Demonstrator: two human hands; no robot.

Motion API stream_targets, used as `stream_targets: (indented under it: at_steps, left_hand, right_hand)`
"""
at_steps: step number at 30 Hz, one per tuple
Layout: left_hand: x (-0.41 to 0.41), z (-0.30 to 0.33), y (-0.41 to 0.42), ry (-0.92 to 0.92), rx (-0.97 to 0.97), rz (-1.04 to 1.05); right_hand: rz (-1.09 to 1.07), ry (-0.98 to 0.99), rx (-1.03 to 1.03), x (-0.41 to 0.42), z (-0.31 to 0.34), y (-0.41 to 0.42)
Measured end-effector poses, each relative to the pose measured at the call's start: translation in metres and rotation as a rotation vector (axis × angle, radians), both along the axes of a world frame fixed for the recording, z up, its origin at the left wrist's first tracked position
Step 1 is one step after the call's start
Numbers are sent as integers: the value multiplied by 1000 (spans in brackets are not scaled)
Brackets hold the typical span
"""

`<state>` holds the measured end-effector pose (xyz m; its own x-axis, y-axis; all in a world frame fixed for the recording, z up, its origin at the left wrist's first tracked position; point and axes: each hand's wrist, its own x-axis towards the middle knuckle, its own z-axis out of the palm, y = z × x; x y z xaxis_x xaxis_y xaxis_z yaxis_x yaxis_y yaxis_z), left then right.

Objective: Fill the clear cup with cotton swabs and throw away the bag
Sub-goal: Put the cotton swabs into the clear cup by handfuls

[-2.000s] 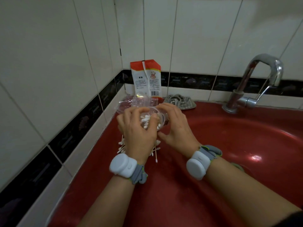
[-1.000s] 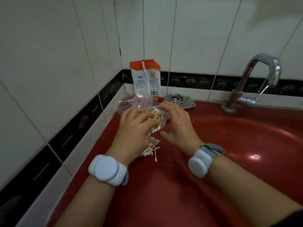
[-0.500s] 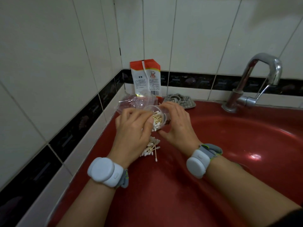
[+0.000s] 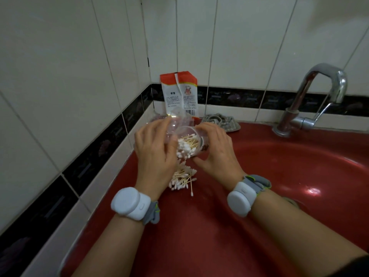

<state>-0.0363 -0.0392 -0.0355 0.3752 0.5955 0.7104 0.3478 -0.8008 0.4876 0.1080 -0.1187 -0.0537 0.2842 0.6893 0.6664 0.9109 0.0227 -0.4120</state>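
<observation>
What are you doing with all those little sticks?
A person is filling a clear cup with cotton swabs. The right hand holds the tilted cup while the left hand pushes swabs in at its mouth. A loose pile of swabs lies on the red sink ledge, and the clear bag sits behind the hands.

Dim, flat indoor light with a greenish cast on the wall tiles. Small bright glare spot on the red sink basin; highlights along the chrome tap. Lower corners fall into shadow. Wide-angle bowing bends the tile lines toward the edges. Centre fairly sharp; tile band lower left soft and murky.
</observation>
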Motion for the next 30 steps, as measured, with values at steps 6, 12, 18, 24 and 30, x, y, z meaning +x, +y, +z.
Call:
stream_targets:
  at_steps: [6,12,18,24,30]
  left_hand:
    - [-22,13,40,41,-349,108]
    - [-33,-2,60,529,-533,164]
    - [-10,-11,65,802,-677,82]
    - [-5,-12,68,814,-732,-63]
    - [1,-6,69,875,-729,-123]
  right_hand:
    - [-54,37,29,3,4,-1]
    - [-88,53,-2,4,2,-2]
    - [-105,64,-34,4,-3,-5]
    - [-110,75,-27,6,-6,-7]
    - [-109,72,-34,7,-6,-7]
